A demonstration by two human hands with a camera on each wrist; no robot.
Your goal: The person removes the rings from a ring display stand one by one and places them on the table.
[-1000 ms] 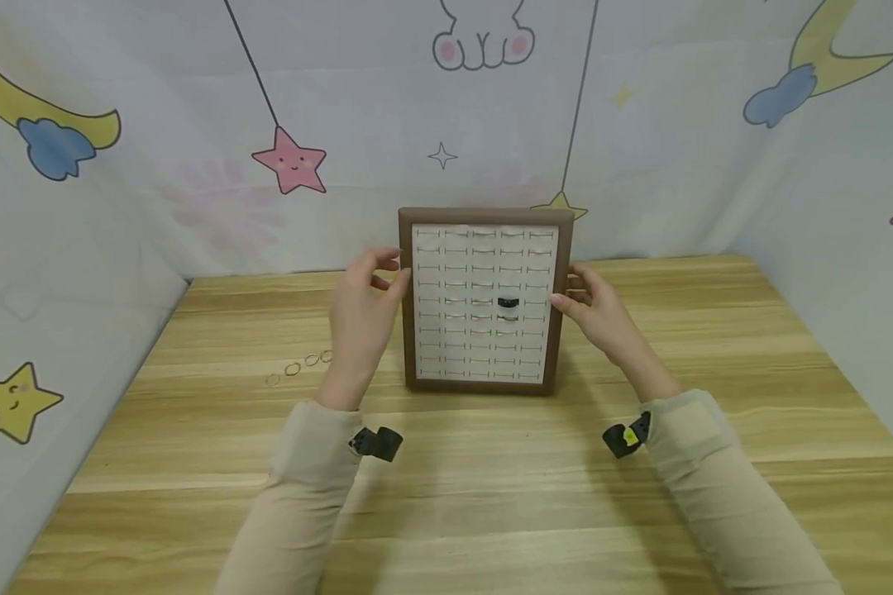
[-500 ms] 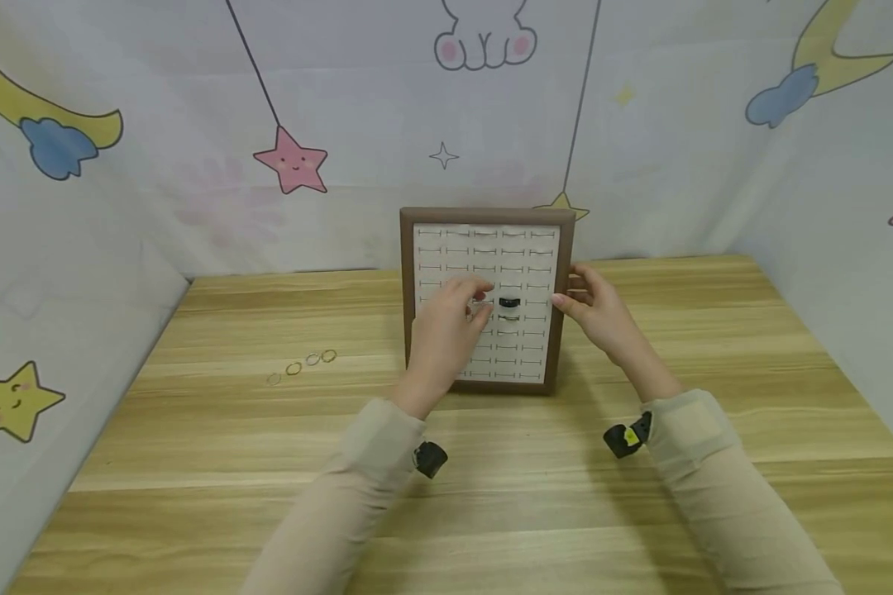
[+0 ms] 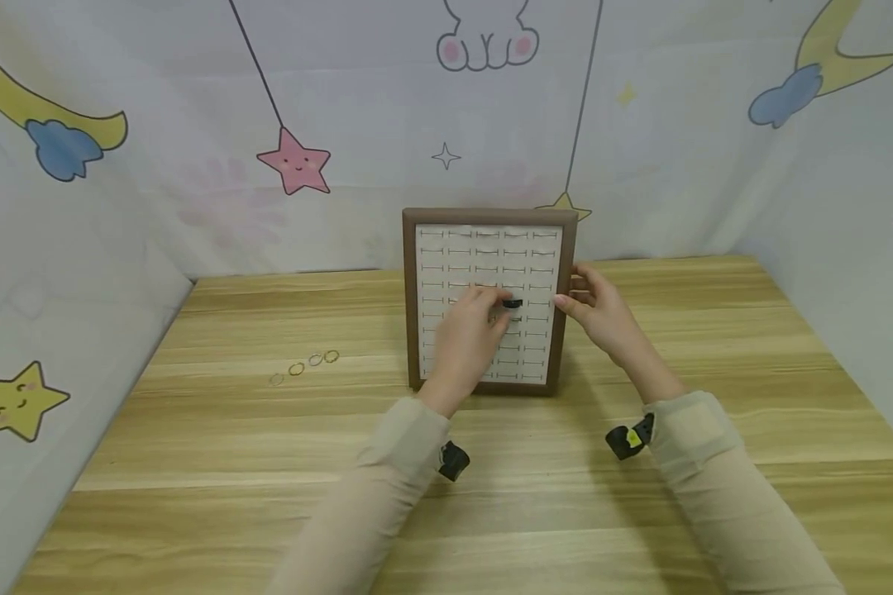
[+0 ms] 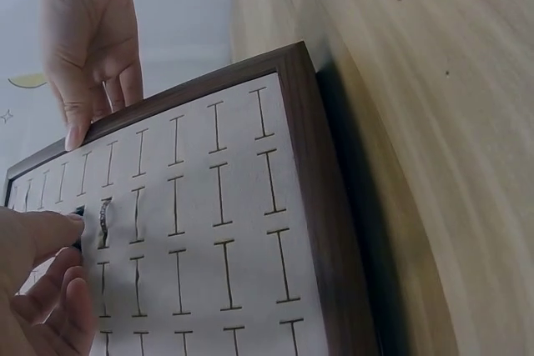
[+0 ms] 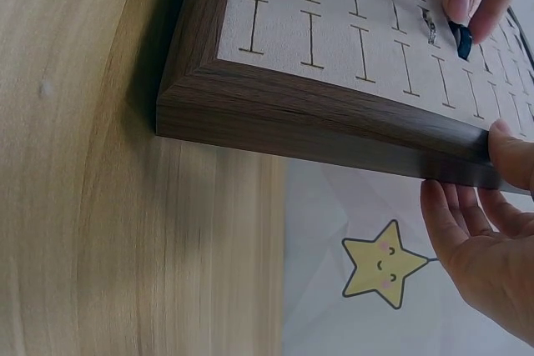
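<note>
A brown-framed ring display board (image 3: pixel 489 216) stands upright at the back of the wooden table, its pale face cut with rows of slots. One slot holds a black ring (image 3: pixel 513 304), and a thin silver ring (image 4: pixel 103 223) sits in the slot beside it. My left hand (image 3: pixel 500 307) reaches across the board's face and pinches the black ring (image 5: pixel 461 40) with curled fingers. My right hand (image 3: pixel 569 296) grips the frame's right edge (image 5: pixel 317 127), thumb on the front and fingers behind it.
Several small gold rings (image 3: pixel 305 364) lie in a row on the table (image 3: pixel 491 496) to the left of the board. Printed cloth walls (image 3: pixel 119 207) close in the table at the back and on both sides.
My left hand left the frame's left edge and moved right across the board's face to the black ring. The right hand has stayed on the right edge.
</note>
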